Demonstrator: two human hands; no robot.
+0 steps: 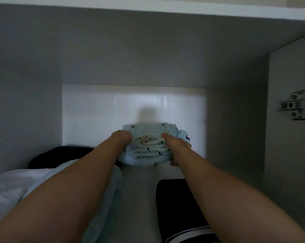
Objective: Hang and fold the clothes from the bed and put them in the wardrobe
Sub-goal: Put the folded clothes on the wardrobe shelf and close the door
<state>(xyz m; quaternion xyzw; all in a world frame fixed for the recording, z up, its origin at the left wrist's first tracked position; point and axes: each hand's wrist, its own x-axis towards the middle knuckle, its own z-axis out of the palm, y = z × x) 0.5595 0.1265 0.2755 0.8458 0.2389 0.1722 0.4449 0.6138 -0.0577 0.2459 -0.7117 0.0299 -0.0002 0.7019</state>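
Reaching deep into the wardrobe, both hands hold a folded blue bundle [146, 152] between them over the middle of the shelf [139, 193]. The left hand [121, 137] clamps its left side, and the right hand [177, 144] grips the right side with its thumb on top and fingers curled beneath. Whether the bundle already rests on the shelf or hangs just above it cannot be told.

The task looks well along. A white pile [11, 185] and a pale blue garment [114, 179] lie at the left, a dark garment [60, 152] sits behind them, and a black piece with white stripes [181, 209] lies at the front right. This bundle seems to be one more folded item going in. Nothing hanging shows here, and the bed is out of view, so what is left cannot be judged.

A free strip runs down the middle of the shelf to the white back wall [130, 106], between the piles. There is bare room behind the bundle and to its right, up to the side panel. The board above sits well clear of the arms, and a door hinge [297, 104] juts from the right wall near the front edge
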